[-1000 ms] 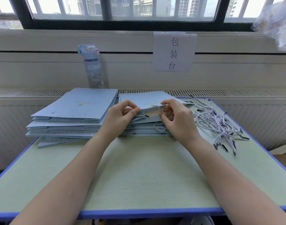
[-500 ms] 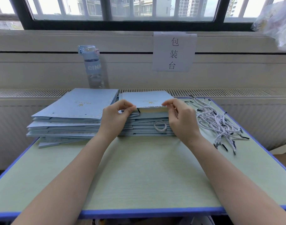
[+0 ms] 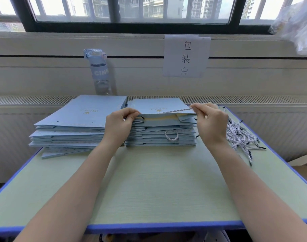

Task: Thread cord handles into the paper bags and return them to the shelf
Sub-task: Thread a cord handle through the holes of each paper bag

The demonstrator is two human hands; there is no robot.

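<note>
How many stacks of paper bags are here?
2. Left stack and right stack lie side by side; left hand and right hand pinch the right one's top bag.

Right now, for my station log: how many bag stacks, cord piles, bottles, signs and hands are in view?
Bag stacks: 2, left stack and right stack
Cord pile: 1
Water bottle: 1
Paper sign: 1
Hands: 2, left hand and right hand, pinching the top bag
Total: 7

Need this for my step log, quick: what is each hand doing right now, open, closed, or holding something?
Left hand: closed, pinching the left near corner of the top paper bag.
Right hand: closed, pinching the same bag's right near corner.
</note>
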